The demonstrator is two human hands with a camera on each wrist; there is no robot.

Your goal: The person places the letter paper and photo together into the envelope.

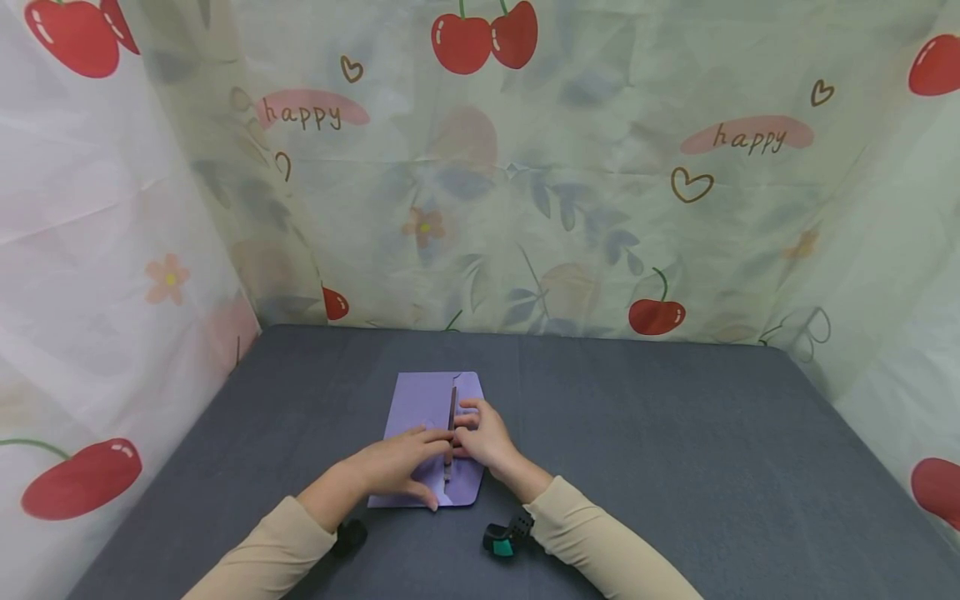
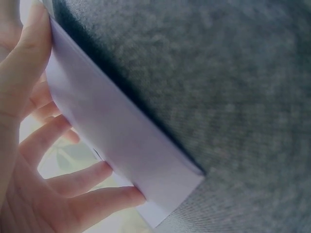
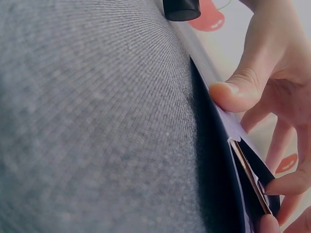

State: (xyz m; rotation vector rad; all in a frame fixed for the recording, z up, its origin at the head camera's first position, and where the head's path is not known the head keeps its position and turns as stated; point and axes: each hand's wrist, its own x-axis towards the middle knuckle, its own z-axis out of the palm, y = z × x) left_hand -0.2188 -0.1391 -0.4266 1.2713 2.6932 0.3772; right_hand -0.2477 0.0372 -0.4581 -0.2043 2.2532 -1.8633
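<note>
A flat purple folder (image 1: 420,396) with rounded right corners lies on the dark table. Along its right part runs a flap edge with a narrow dark gap, in which a thin brownish strip (image 3: 250,170) shows. My left hand (image 1: 397,462) rests on the folder, its fingers spread over the cover and its thumb near the front edge. In the left wrist view, fingertips (image 2: 138,194) touch the purple surface. My right hand (image 1: 487,437) is at the gap, fingers bent over the right part and pinching at the edge. What lies under its fingertips is partly hidden.
The grey cloth-covered table (image 1: 660,450) spreads out around the folder. Black wrist straps (image 1: 506,537) sit close to both wrists near the front. A printed curtain (image 1: 562,167) with cherries and hearts stands behind and at both sides.
</note>
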